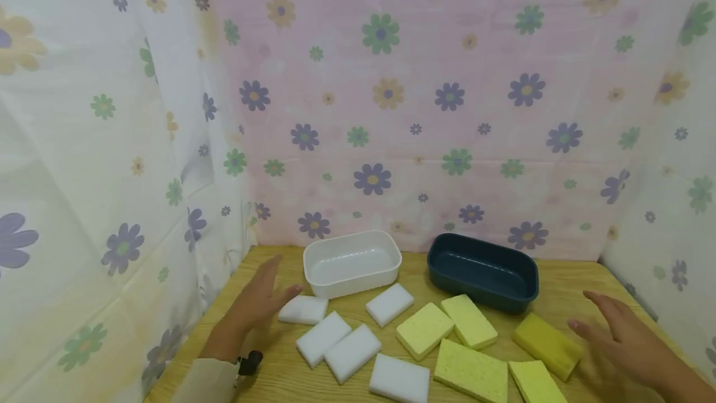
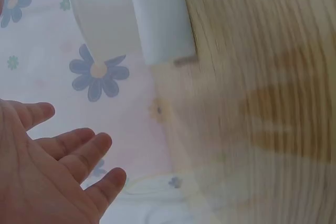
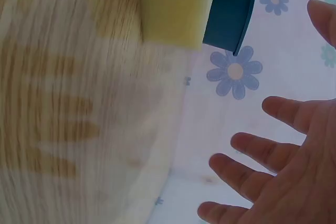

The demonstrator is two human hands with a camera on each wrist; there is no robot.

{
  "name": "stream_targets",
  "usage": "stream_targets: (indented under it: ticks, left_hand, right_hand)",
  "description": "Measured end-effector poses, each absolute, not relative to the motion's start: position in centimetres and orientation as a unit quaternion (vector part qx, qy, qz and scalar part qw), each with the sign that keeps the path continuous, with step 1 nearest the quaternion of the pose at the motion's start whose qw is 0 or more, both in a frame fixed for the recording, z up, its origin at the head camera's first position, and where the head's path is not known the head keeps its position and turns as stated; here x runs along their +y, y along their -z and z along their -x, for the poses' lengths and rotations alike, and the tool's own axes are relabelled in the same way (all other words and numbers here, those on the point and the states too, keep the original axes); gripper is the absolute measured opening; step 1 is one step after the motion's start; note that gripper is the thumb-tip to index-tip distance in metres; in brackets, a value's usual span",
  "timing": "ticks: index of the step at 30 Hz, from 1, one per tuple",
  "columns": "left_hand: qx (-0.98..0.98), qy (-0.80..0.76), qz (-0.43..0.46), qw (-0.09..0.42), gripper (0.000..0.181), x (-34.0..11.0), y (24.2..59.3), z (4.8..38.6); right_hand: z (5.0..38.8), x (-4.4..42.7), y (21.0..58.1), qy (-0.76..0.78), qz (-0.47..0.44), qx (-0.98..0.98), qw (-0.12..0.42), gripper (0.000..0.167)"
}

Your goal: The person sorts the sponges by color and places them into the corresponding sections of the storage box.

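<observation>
My left hand (image 1: 254, 300) hovers over the table's left side with its fingers extended, nearest a white sponge (image 1: 304, 310). Over the right side, my right hand (image 1: 621, 341) is held with fingers spread, beside a darker yellow sponge (image 1: 548, 344). Neither hand holds anything. Several white sponges (image 1: 352, 353) lie left of the middle, and several light yellow sponges (image 1: 472, 370) lie right of it. Behind the white ones stands a white rectangular tub (image 1: 352, 282); behind the yellow ones, a dark blue tub (image 1: 481, 291). In the right wrist view, the yellow sponge (image 3: 173, 9) overlaps the blue tub (image 3: 228, 14).
The wooden table (image 1: 414, 266) ends at a pink flower-printed cloth (image 1: 414, 111) at the back. White flowered cloth hangs at the left (image 1: 112, 173) and right (image 1: 671, 204). A black wrist strap piece (image 1: 252, 362) sits at my left cuff.
</observation>
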State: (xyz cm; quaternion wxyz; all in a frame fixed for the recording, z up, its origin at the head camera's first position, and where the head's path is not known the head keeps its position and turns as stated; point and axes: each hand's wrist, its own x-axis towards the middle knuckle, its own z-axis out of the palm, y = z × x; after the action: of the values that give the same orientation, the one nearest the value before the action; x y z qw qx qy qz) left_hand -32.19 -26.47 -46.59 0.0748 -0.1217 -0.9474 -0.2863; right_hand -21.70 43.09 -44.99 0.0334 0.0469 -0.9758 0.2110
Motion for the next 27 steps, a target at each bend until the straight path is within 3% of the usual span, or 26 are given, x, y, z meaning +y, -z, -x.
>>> stream_targets:
  ticks: [11, 16, 27]
  left_hand:
    - [-0.936, 0.321, 0.12, 0.077, 0.107, -24.0, 46.3, 33.2]
    - [-0.924, 0.349, 0.125, 0.088, 0.105, -23.7, 47.0, 33.5]
    - [-0.902, 0.391, 0.139, 0.115, 0.097, -22.7, 47.9, 34.3]
  right_hand:
    - [22.0, 42.3, 45.3, -0.251, -0.027, -0.967, -0.03, 0.082]
    - [21.6, 42.1, 45.9, -0.285, -0.012, -0.958, -0.028, 0.081]
    - [21.2, 41.7, 47.1, -0.327, 0.007, -0.942, -0.076, 0.094]
